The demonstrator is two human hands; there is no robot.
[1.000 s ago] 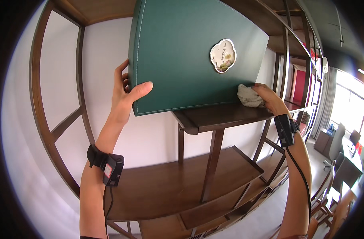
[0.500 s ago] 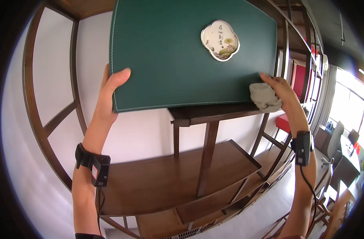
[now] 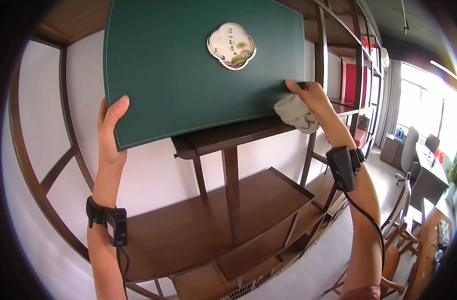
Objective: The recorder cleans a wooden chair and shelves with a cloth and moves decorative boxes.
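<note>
Fingers of the left hand (image 3: 111, 131) are gripping the green board's (image 3: 188, 75) lower-left corner; the right hand (image 3: 313, 100), clutching a cloth (image 3: 294, 112), is pinching its lower-right corner.

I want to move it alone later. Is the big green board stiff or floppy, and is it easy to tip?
Probably stiff: the green board keeps flat, straight edges though the left hand and right hand grip only its lower corners. It seems light for its size, since fingers alone hold it. Wide and upright, it could tip easily. The cloth may lessen grip.
</note>
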